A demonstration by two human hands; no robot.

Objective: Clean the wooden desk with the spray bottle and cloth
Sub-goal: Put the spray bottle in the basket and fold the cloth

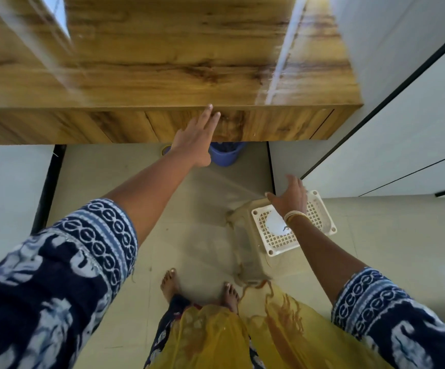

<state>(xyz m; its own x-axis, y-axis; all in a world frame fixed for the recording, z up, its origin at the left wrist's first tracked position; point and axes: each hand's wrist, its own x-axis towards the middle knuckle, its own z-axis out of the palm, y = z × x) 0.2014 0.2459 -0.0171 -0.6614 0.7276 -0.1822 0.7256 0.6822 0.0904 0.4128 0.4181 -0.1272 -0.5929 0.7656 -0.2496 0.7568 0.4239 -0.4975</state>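
Observation:
The wooden desk (179, 62) fills the top of the view, its glossy top reflecting light. My left hand (196, 137) reaches forward with straight fingers, the fingertips at the desk's front edge. My right hand (292, 195) hangs open lower down, fingers spread, above a white plastic stool (319, 222) and holding nothing. No spray bottle or cloth shows in this view.
A blue bucket (225, 155) stands on the floor under the desk. White cabinet panels (402, 145) run along the right. The white lattice-topped stool stands on the tiled floor (189, 222) to my right. My bare feet are below, with yellow fabric hanging in front.

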